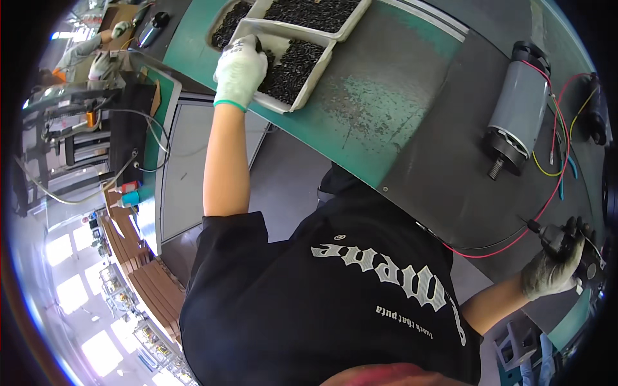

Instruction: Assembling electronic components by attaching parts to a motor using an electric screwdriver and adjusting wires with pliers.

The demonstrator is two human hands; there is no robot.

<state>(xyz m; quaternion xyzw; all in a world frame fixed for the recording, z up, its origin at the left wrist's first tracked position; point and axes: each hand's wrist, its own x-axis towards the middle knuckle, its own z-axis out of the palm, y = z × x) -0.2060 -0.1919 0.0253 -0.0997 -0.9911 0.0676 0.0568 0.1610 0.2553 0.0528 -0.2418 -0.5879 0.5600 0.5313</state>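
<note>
My left hand [241, 69], in a pale knit glove with a green cuff, reaches into a white plastic bin [315, 80] of small black screws [290, 74]. Its fingers are curled down at the left part of the bin, and whatever they pinch is hidden. At the lower right, my right hand [552, 270], gloved too, grips a dark power screwdriver [557, 242] whose thin bit points up and left over the bench. On the bench's right part lies a grey cylinder [519, 103] with black end caps and a threaded shaft, seemingly a motor.
Two more bins [309, 14] of small black parts stand behind. Red and yellow wires [559, 116] and blue-handled pliers [563, 174] lie right of the cylinder, near a dark cylindrical part [597, 112]. Beyond the left bench, a co-worker's gloved hands [103, 65] show. Stacked brown boards [154, 293] stand lower left.
</note>
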